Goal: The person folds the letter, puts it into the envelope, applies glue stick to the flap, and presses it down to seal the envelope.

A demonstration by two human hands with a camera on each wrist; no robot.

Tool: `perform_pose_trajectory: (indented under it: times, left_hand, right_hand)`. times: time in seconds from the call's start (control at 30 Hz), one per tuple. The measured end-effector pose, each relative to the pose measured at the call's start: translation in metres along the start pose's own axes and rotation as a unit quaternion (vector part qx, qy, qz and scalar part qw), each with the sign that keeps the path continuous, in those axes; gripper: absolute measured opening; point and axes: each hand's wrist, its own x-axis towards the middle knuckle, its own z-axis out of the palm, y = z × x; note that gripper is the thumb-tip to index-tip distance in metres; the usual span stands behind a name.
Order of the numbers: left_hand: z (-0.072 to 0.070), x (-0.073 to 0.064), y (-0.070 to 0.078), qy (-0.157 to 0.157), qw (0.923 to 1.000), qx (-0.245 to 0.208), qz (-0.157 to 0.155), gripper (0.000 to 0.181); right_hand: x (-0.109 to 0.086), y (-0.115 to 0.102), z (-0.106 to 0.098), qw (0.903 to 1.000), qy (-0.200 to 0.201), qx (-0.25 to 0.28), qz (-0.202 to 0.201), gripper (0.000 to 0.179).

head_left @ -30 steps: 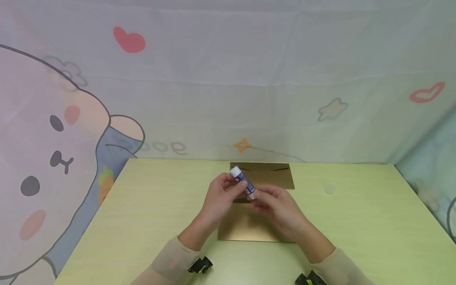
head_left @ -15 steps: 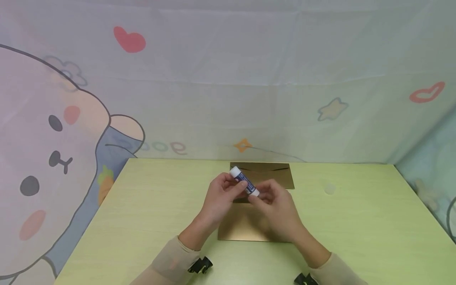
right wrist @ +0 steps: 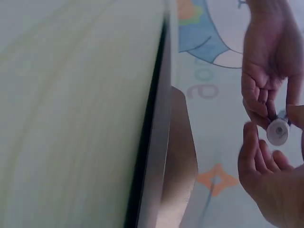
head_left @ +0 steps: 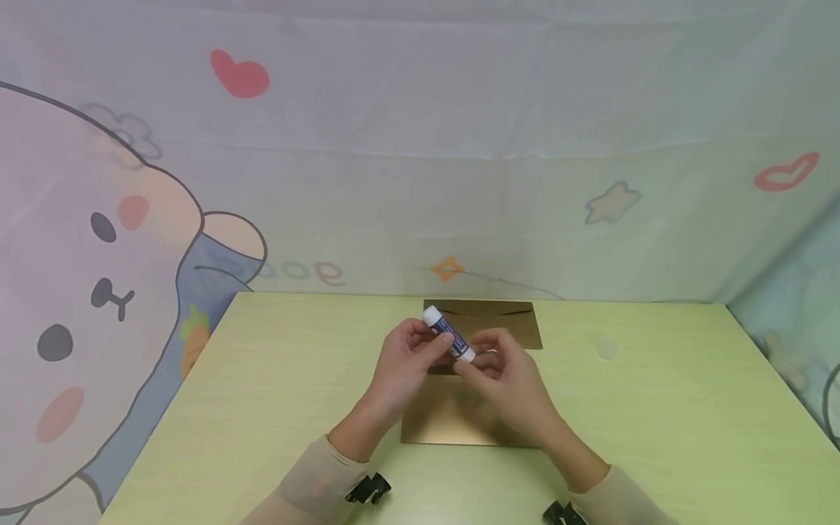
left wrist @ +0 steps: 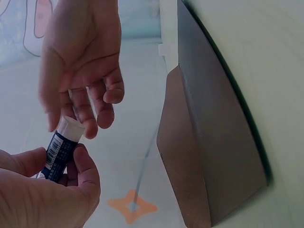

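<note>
My left hand (head_left: 410, 364) pinches a glue stick (head_left: 451, 337) between thumb and fingers and holds it tilted over the table. It has a white cap (head_left: 432, 315), a dark blue label and a white bottom knob (right wrist: 278, 132). Around that knob end, my right hand (head_left: 515, 383) has its thumb and fingers spread, with gaps beside the knob in the right wrist view. Below both hands lies a gold-brown envelope (head_left: 453, 419); its flap (left wrist: 178, 147) stands out in the left wrist view and is partly hidden by the hands in the head view.
A second brown envelope (head_left: 512, 328) lies behind the hands near the table's back edge. On the right of the light table (head_left: 689, 408) is a small translucent disc (head_left: 607, 350). A printed cloth (head_left: 394, 146) hangs behind the table.
My right thumb and fingers have loosened from the knob end and spread apart around it. The left hand and the glue stick have hardly moved.
</note>
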Motion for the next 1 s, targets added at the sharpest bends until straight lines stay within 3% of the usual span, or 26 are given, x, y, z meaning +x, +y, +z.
perform_pose_trajectory:
  times: [0.13,0.23,0.3,0.43,0.53,0.63,0.7,0.83,0.93,1.0]
  left_hand:
    - [0.0,0.0,0.001,0.002,1.0,-0.003,0.0,0.027]
    - [0.0,-0.001,0.002,0.001,1.0,-0.004,-0.003,0.027]
    - [0.001,-0.001,0.002,0.0,1.0,-0.004,-0.004,0.027]
    - [0.001,-0.002,0.002,-0.002,1.0,0.004,0.0,0.028]
    - [0.001,-0.002,0.002,-0.003,1.0,0.008,0.002,0.028]
    - [0.001,-0.003,0.002,-0.003,1.0,0.009,0.003,0.028]
    - [0.001,-0.003,0.002,-0.003,1.0,0.009,0.004,0.029]
    - [0.001,-0.002,0.002,0.0,1.0,0.0,0.0,0.028]
    - [0.002,-0.002,0.002,0.002,1.0,-0.005,-0.002,0.027]
    - [0.002,-0.001,0.002,0.001,1.0,-0.006,-0.001,0.027]
  right_hand:
    - [-0.004,0.0,0.006,0.989,0.044,-0.11,-0.089,0.036]
    - [-0.003,0.001,0.006,0.9873,0.048,-0.114,-0.099,0.03]
    - [-0.002,0.002,0.004,0.993,0.034,-0.081,-0.078,0.027]
    - [0.003,0.004,-0.003,0.9991,-0.011,0.036,0.021,0.024]
    - [0.006,0.006,-0.006,0.9852,-0.04,0.137,0.094,0.028]
    - [0.006,0.006,-0.006,0.9736,-0.048,0.189,0.118,0.03]
    - [0.005,0.006,-0.004,0.9812,-0.038,0.162,0.099,0.031]
    - [0.0,0.003,0.001,0.9995,0.004,0.03,0.003,0.038]
    - [-0.002,0.001,0.005,0.9967,0.035,-0.041,-0.061,0.037]
    - [-0.003,0.001,0.005,0.9938,0.047,-0.064,-0.078,0.033]
